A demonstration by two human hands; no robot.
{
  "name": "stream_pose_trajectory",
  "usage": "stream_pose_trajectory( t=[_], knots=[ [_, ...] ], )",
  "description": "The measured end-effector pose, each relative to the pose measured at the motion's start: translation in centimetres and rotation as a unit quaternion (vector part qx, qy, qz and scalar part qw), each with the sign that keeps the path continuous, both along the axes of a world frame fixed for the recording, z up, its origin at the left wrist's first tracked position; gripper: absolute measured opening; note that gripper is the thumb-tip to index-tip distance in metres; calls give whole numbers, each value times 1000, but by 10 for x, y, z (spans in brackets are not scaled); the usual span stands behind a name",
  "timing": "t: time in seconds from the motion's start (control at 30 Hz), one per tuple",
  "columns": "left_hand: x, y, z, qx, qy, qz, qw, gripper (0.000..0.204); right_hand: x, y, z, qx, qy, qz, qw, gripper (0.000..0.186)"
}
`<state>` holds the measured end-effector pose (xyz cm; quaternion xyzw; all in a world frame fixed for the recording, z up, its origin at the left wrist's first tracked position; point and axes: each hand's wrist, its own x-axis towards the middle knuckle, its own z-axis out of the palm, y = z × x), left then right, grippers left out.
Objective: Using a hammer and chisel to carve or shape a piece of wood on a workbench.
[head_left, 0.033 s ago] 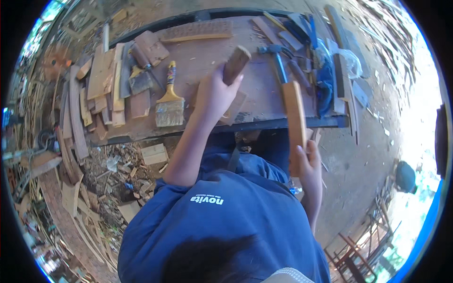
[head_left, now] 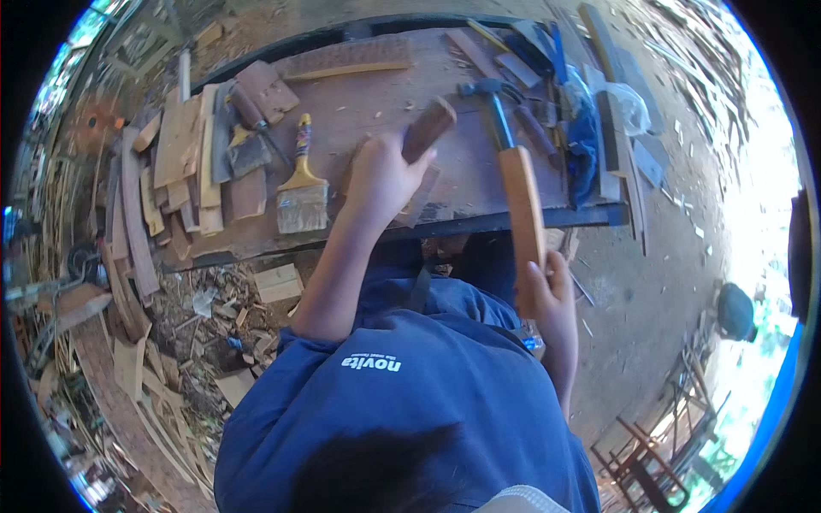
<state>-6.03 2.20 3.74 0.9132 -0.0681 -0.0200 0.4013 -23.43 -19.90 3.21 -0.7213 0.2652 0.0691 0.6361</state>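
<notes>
My left hand (head_left: pixel 389 171) is closed round a short, dark brown piece of wood (head_left: pixel 430 128) above the workbench (head_left: pixel 368 98). Its blunt end sticks out past my fingers, and my palm hides the rest. Under that wrist lies a small flat board (head_left: pixel 419 201). Out past the bench's near edge, my right hand (head_left: pixel 552 291) grips the lower end of a longer, lighter wooden strip (head_left: pixel 522 201). The strip's far end overlaps the handle of a hammer (head_left: pixel 489 90); whether the two touch I cannot tell. A wide paintbrush (head_left: pixel 303 192) lies left of my left hand.
Wood offcuts (head_left: pixel 180 154) crowd the bench's left side, with a dark-handled tool (head_left: pixel 248 111) among them. A rough block (head_left: pixel 346 60) lies at the back. Blue cloth (head_left: pixel 583 154) and a clear plastic bag (head_left: pixel 629 107) are at the right. Wood scraps (head_left: pixel 278 282) litter the floor.
The view has shifted slightly, so bench and tools appear further left. The wood in my left hand has tipped a little lower. Both hands keep their holds.
</notes>
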Motion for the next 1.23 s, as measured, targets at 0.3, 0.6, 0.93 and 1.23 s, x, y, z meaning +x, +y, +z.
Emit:
stream_pose_trajectory(
  t=[0.3,0.6,0.93,1.23],
  knots=[
    [-67,-2,-86,177,-115,-116,971,64,-3,13,-22,33,14,42,998,26],
    [-87,0,-93,137,-89,-50,985,74,4,22,-41,-100,-31,68,992,28],
    [-78,23,-97,157,-101,-137,973,64,48,38,-77,-240,-77,67,965,40],
    [-79,33,-109,68,-106,-117,985,60,46,4,-159,124,-345,-78,927,35]
  ],
)
